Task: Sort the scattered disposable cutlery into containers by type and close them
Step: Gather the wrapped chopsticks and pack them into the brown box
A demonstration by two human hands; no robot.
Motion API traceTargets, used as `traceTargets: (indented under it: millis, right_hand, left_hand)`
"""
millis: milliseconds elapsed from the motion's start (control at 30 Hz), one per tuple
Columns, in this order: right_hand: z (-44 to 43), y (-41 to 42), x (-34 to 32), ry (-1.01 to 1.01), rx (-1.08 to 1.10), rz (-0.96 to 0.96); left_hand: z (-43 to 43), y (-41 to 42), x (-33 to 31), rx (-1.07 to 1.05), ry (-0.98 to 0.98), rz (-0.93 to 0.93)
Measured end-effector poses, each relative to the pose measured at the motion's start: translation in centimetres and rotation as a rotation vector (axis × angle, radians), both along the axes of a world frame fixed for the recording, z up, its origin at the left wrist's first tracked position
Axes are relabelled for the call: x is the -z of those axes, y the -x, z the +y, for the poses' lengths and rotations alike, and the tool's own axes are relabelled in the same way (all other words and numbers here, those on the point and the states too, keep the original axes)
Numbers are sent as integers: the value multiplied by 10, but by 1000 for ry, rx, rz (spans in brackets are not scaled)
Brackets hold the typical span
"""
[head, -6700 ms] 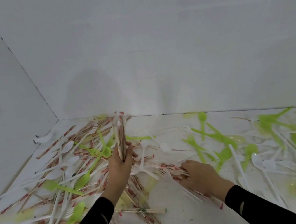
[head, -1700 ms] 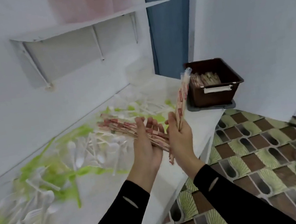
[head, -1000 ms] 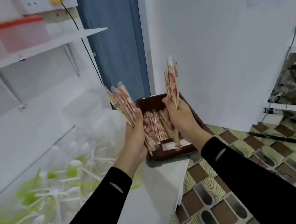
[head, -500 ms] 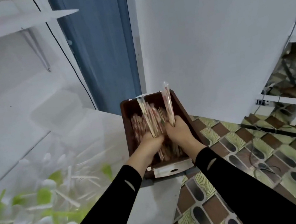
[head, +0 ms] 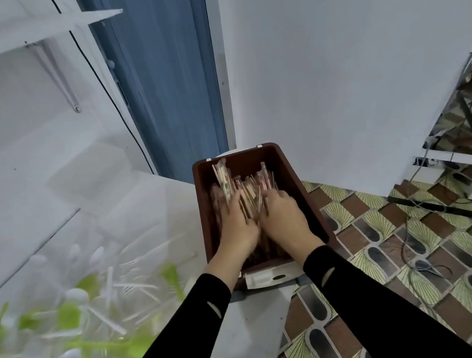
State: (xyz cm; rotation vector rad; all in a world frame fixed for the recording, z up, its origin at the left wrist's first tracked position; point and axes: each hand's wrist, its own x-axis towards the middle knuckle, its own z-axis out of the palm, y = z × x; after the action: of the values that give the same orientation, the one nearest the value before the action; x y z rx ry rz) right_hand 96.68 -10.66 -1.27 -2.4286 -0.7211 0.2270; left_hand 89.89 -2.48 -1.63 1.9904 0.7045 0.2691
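Note:
A brown plastic container (head: 286, 170) stands at the far corner of the white table (head: 153, 210), filled with paper-wrapped chopsticks (head: 249, 188). Both my hands are inside it. My left hand (head: 237, 226) and my right hand (head: 285, 221) lie side by side, palms down, fingers stretched forward and pressing on the chopstick bundles. The wrapped ends stick out past my fingertips toward the far wall of the container. Blurred white and green plastic cutlery (head: 67, 329) lies scattered on the table at the lower left.
The container sits at the table's right edge, above a patterned tiled floor (head: 428, 272) with cables. A white label plate (head: 270, 277) is on its near wall. A wall shelf (head: 21, 39) hangs at upper left, a blue door (head: 169, 81) behind.
I turned from the cutlery pile to the brown container with a chopstick bundle in each hand. Both hands dropped into the container and now lie flat on the chopsticks.

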Motion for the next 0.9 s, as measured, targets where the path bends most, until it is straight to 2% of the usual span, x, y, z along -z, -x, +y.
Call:
traceTargets:
  millis: [67,167,333,400,467,567,633,733,800,900]
  right_hand:
    - [2,1,1,141,-67,-3]
    - [2,1,-1,236,-57,54]
    - [0,2,-4,295,39,41]
    - [1,3,-5,258,14,38]
    - [0,3,-5,212,-47,21]
    - [-3,7,-11,208,-79,-7]
    - [-5,9,-16,92,-73,-108]
    - [-6,28,-22,-155,-146,-254]
    - [-5,47,-22,-244,-236,-281]
    - [-1,91,-19,-339,-318,-301]
  left_hand:
    - [0,-3,4,17,-90,112]
    - [-1,-4,7,71,-154,270]
    - [2,-4,9,89,-354,296]
    - [0,-4,7,111,-309,411]
    - [-1,-5,2,84,-145,437]
    - [3,-1,-7,-82,32,238]
    - [0,8,-17,-166,22,14]
    - [-8,37,-32,-151,-22,-309]
    - [-11,61,-37,-136,-6,-405]
    - [-5,110,-31,-221,64,-440]
